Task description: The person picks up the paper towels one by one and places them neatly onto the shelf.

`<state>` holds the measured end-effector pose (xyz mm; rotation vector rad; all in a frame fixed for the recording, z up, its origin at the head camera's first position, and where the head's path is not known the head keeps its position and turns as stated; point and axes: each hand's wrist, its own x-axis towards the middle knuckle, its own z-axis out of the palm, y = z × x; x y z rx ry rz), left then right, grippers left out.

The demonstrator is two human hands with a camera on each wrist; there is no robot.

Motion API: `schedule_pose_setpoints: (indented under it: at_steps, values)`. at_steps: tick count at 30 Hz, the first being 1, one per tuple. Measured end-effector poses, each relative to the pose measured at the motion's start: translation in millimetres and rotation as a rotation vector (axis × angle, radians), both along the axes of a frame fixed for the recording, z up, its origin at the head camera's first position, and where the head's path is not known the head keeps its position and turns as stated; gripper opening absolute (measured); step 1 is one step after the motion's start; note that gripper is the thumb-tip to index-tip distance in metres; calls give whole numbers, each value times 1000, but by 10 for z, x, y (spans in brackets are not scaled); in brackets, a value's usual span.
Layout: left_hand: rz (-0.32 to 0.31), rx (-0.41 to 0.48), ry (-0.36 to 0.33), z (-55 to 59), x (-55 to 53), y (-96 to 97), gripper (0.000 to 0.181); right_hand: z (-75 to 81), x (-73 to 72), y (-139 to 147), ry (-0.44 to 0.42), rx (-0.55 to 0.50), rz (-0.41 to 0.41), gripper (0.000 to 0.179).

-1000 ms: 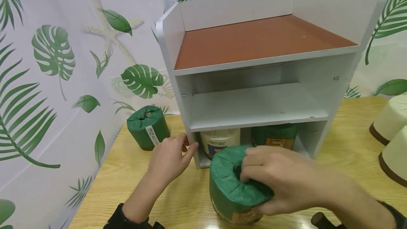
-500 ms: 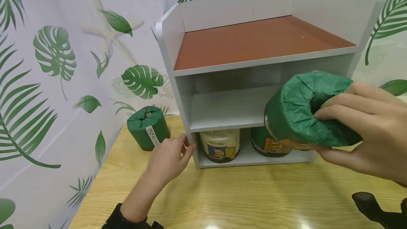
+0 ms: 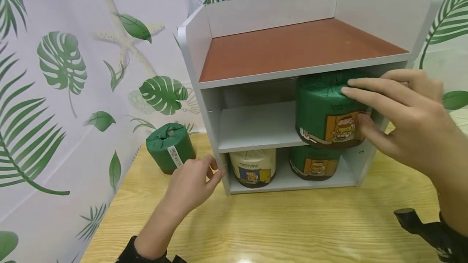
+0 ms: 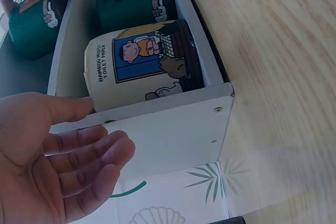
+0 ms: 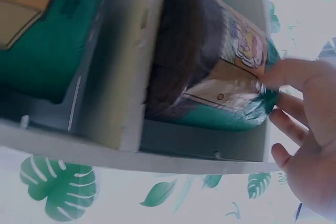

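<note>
My right hand (image 3: 413,108) holds a green-wrapped toilet roll (image 3: 325,113), fingers on its top and thumb against its picture label. That roll stands upright at the right front of the middle shelf (image 3: 256,127); in the right wrist view its dark base (image 5: 176,51) meets the shelf edge. My left hand (image 3: 193,182) grips the lower left side panel of the white shelf unit (image 4: 168,140), its thumb at the front edge and loosely curled fingers along the outside. On the bottom shelf sit a cream toilet roll (image 3: 253,167) and another green roll (image 3: 314,163).
Left of the unit, another green toilet roll (image 3: 170,147) stands on the wooden table (image 3: 278,222), close to the leaf-patterned backdrop (image 3: 87,52). A reddish-brown top board (image 3: 303,48) crowns the unit. Part of a cream roll (image 3: 461,119) shows behind my right wrist.
My right hand has lifted the green roll from the table in front, swung it right and brought it upright onto the middle shelf. My left hand has stayed at the side panel.
</note>
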<state>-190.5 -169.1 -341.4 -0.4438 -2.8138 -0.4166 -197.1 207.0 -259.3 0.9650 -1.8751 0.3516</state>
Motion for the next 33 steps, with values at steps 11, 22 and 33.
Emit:
schedule_pose_setpoints:
  at_steps: [11,22,33]
  values:
    - [0,56,-20,9,152,66,20,-142,-95,-17,7,-76,-119,55]
    - [-141,7,-46,208,292,169,16,-261,-332,81,90,-188,-219,43]
    - [-531,-121,-53,381,524,255,19,-79,-71,224,248,-521,-196,33]
